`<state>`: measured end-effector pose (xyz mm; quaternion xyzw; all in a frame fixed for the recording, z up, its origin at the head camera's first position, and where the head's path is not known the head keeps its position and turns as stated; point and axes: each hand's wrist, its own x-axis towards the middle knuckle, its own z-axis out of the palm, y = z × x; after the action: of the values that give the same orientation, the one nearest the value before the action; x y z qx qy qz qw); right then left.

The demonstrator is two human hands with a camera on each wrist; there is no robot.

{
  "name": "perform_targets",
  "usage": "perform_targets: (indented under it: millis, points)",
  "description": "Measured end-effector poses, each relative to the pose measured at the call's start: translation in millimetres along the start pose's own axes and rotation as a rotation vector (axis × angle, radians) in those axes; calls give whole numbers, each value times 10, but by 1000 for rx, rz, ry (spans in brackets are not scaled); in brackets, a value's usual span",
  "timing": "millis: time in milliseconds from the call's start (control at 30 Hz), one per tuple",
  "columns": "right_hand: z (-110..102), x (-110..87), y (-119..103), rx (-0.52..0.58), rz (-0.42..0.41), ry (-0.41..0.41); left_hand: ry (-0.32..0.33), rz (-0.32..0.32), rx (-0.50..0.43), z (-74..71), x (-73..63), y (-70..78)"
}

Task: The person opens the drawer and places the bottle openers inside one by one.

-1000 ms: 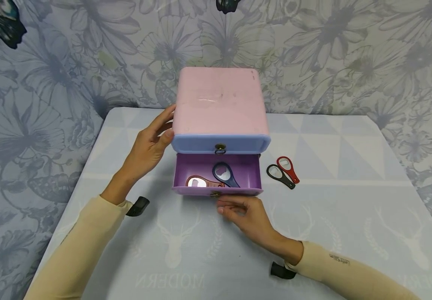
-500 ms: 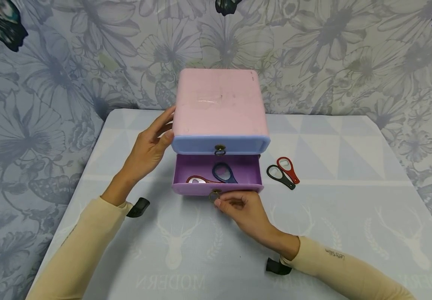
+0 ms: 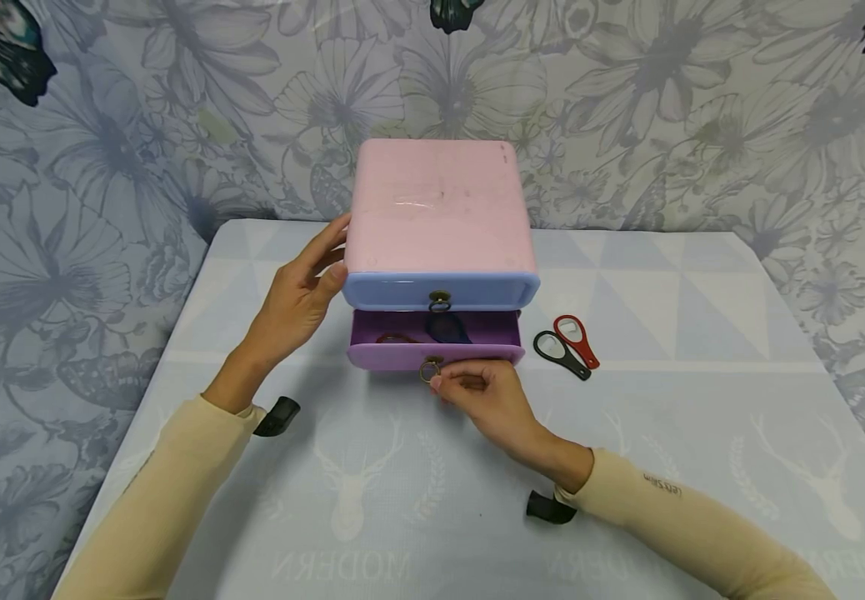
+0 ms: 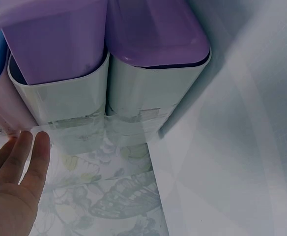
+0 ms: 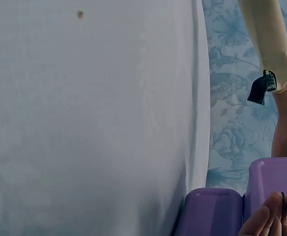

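Note:
A pink-topped drawer unit (image 3: 440, 204) stands on the table. Its blue top drawer (image 3: 395, 292) is closed, while the purple drawer (image 3: 383, 358) below sticks partly out. My right hand (image 3: 492, 400) pinches the brass ring pull (image 3: 429, 371) on that purple front; in the right wrist view the fingertips (image 5: 261, 216) meet on the ring's thin edge. Against the unit's left side rests my left hand (image 3: 293, 300), its fingers extended. Inside the purple drawer lie a dark blue oval-headed, short-handled tool (image 3: 447, 327) and a reddish one (image 3: 397, 338), partly hidden by the drawer front.
A red oval-headed tool (image 3: 577, 337) and a black one (image 3: 560, 354) lie overlapping on the table, right of the unit. Another purple drawer (image 4: 156, 32) sits lowest in the unit, closed. A patterned wall covering (image 3: 627, 125) rises behind the table (image 3: 665, 317).
The purple drawer has slid inward, covering more of the tools inside. My right hand has moved forward with it and come up to the ring pull. The left hand stays in place.

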<state>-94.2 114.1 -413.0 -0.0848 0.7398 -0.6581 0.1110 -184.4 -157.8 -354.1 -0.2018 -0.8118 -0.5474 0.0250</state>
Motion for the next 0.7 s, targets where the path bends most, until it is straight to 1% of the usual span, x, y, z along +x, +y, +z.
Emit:
perform_targets:
  millis: [167, 333, 533, 700]
  points:
    - [-31, 104, -9, -6, 20, 7, 3, -9, 6, 1, 0, 5]
    - [-63, 215, -28, -13, 30, 9, 2, -2, -1, -1, 2, 1]
    - [-99, 329, -37, -12, 17, 7, 2, 8, 2, -8, 2, 3]
    - [-108, 384, -35, -33, 3, 17, 18, 14, 17, 0, 7, 1]
